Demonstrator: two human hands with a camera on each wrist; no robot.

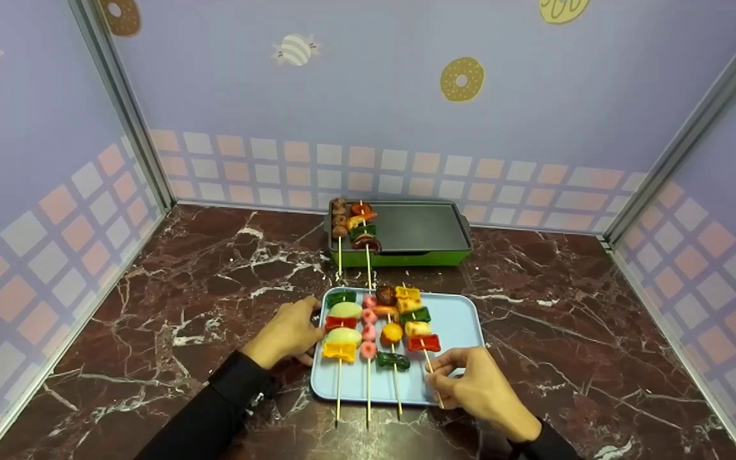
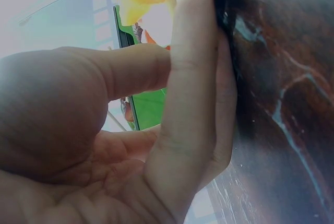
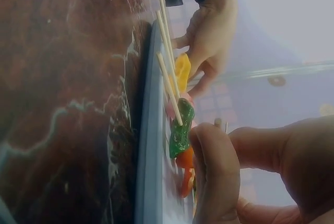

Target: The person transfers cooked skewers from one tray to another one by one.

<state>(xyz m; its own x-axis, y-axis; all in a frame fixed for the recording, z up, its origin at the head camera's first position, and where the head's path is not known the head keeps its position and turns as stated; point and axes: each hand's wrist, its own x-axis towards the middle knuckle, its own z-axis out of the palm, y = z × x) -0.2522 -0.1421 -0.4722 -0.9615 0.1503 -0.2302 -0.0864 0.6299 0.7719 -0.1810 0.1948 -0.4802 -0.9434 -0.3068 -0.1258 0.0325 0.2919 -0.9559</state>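
Note:
My right hand (image 1: 470, 380) pinches the wooden stick of the rightmost food skewer (image 1: 423, 344), which carries red, cream, green and yellow pieces over the pale blue tray (image 1: 460, 322). At the tray's left edge, my left hand (image 1: 288, 333) grips the rim, its fingers (image 2: 193, 51) against the side. Beside that hand lies a skewer with pale green ovals (image 1: 345, 311) and red and yellow pieces. Further right lie a skewer of pink balls (image 1: 368, 332) and one with a mushroom, an orange round and a green piece (image 1: 393, 361). Their sticks overhang the tray's front edge.
Behind the tray stands a green grill with a dark plate (image 1: 419, 223). On its left side lie a meatball skewer (image 1: 340, 220) and a mixed vegetable skewer (image 1: 363, 230), sticks pointing forward. Patterned panels (image 1: 368, 96) enclose the marbled table (image 1: 214, 287) at back and sides.

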